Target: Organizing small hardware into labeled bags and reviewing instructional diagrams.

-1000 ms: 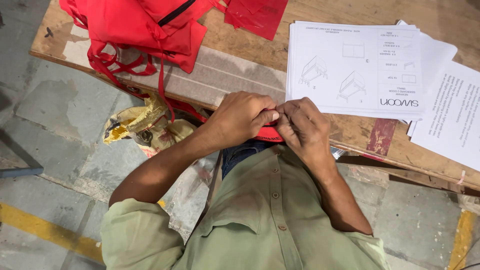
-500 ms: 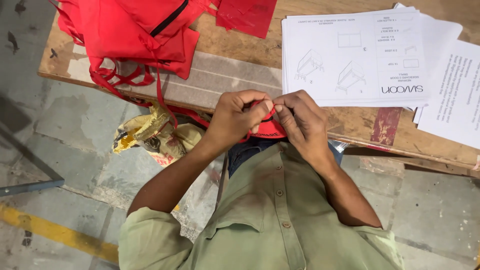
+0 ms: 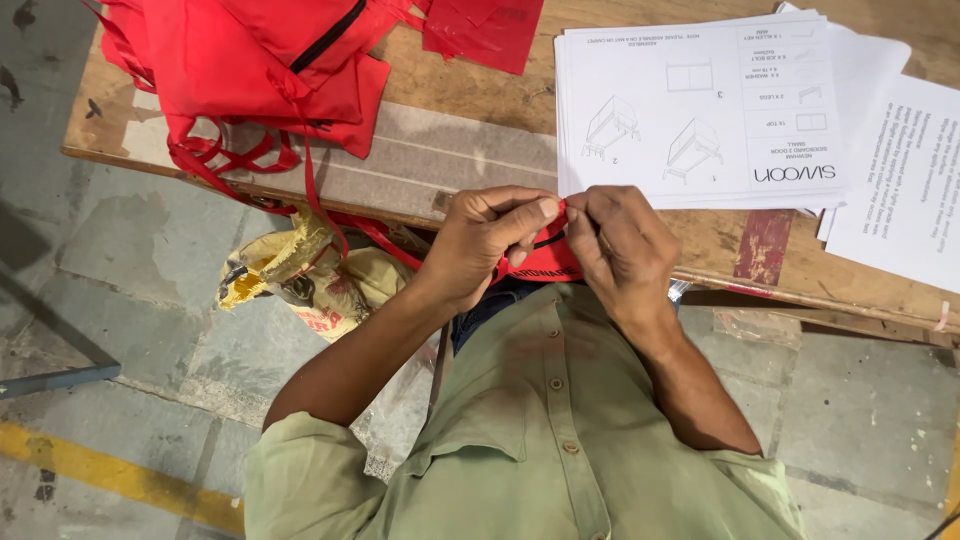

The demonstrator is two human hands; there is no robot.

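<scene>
My left hand and my right hand meet close together at the near edge of a wooden table. Both pinch a small red fabric pouch with a black zip line, held between the fingertips just above my green shirt. Most of the pouch is hidden behind my fingers. A pile of red fabric bags with straps lies on the table's left part, its straps hanging over the edge.
A stack of white printed sheets with furniture drawings lies at the table's right, more paper beside it. A crumpled yellow sack sits on the grey floor below the table. A yellow floor line runs at lower left.
The view has shifted slightly, so the table and papers sit a little higher in frame. My hands stay together on the red pouch, fingers working at its top edge.
</scene>
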